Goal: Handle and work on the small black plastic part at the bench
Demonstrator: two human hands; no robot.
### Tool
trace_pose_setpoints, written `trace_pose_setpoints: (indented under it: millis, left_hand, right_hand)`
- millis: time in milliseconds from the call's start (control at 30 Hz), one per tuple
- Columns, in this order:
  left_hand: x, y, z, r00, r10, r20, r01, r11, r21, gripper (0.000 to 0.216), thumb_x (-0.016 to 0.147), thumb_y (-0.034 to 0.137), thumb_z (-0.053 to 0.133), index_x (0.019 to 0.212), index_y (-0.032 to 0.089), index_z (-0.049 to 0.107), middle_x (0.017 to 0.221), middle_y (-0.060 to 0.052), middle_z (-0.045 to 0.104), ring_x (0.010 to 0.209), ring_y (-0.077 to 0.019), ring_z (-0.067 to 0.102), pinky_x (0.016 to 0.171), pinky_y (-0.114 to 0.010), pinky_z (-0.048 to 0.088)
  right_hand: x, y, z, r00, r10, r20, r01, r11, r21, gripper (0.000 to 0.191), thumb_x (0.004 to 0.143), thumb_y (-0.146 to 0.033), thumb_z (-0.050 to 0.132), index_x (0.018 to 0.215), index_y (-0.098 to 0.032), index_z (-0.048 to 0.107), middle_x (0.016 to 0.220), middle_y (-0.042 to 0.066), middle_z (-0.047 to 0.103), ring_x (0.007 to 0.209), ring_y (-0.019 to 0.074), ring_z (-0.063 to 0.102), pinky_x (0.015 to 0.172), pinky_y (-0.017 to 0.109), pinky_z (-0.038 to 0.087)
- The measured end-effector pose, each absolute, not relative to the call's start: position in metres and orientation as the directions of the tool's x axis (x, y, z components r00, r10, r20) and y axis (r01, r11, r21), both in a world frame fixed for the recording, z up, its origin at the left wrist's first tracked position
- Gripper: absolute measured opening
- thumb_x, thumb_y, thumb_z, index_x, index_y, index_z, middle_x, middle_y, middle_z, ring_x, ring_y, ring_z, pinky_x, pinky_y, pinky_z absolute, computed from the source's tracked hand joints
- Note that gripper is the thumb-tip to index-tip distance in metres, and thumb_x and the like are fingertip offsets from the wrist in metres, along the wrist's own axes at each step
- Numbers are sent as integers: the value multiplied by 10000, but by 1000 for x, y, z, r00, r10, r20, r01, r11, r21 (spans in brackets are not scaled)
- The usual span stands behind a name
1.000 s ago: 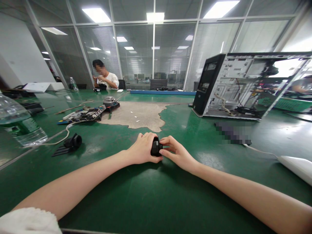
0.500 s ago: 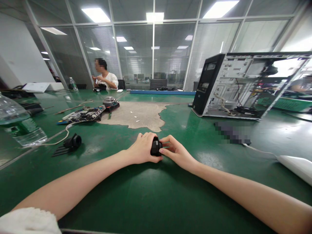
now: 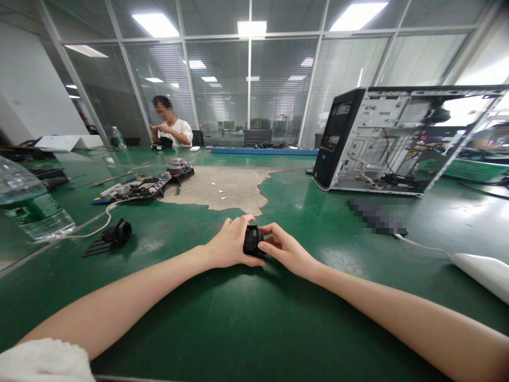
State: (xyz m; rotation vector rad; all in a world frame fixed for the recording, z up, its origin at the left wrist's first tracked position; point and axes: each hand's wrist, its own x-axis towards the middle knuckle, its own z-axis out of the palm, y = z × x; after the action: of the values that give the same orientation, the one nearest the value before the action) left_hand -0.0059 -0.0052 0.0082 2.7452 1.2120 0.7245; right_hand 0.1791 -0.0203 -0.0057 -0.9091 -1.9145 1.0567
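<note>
Between my two hands is a small black device (image 3: 252, 242), blocky with a round ring-like end on its right, much like a small camera. My left hand (image 3: 229, 243) wraps round its left side, thumb below and fingers over the top. From the right, my right hand (image 3: 287, 249) pinches the round end between thumb and fingers. Both hands are just over the green table (image 3: 246, 329), in the middle of the view. The device's left side is hidden by my left palm. Farther left lies another black part (image 3: 117, 231) with a round end and flat prongs.
An open computer case (image 3: 342, 143) stands at the right. A circuit board (image 3: 135, 188) with a cooler (image 3: 180, 167) lies left of a bare patch (image 3: 222, 185). A water bottle (image 3: 43, 209) is at far left, a white device (image 3: 481, 273) at right. Across the table sits a person (image 3: 177, 127).
The black device has turned slightly in my hands, and more of its body shows. My left fingers have shifted a little on top. The person across the table has lowered their head.
</note>
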Motion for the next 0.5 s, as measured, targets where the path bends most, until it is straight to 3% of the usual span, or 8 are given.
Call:
trace_pose_setpoints:
  millis: [133,333,500]
  left_hand:
    - [-8,-3,3,551,730,404,687,-672,278,752,509,612,681,1019,177,341,1018,-87,474,858,-245,489,774,-412,375]
    - [-10,2,-5,522,730,442,631,-679,375,741,449,622,711,944,197,360,1059,-85,476,942,-258,449,789,-396,382]
    - [-11,3,-7,571,677,464,607,-729,317,685,500,602,700,960,200,388,1089,-81,490,976,-252,444,827,-388,342]
  right_hand:
    - [179,-20,-7,-468,840,273,194,399,-896,262,810,-298,526,1046,-208,456,1002,37,566,823,150,587,723,307,489]
    - [178,-21,-6,-478,833,278,169,398,-901,252,808,-290,530,1033,-207,453,1007,34,556,799,137,586,711,292,484]
    - [177,-21,-5,-479,833,277,157,392,-906,230,806,-289,535,1004,-203,457,1005,32,557,801,132,584,718,288,485]
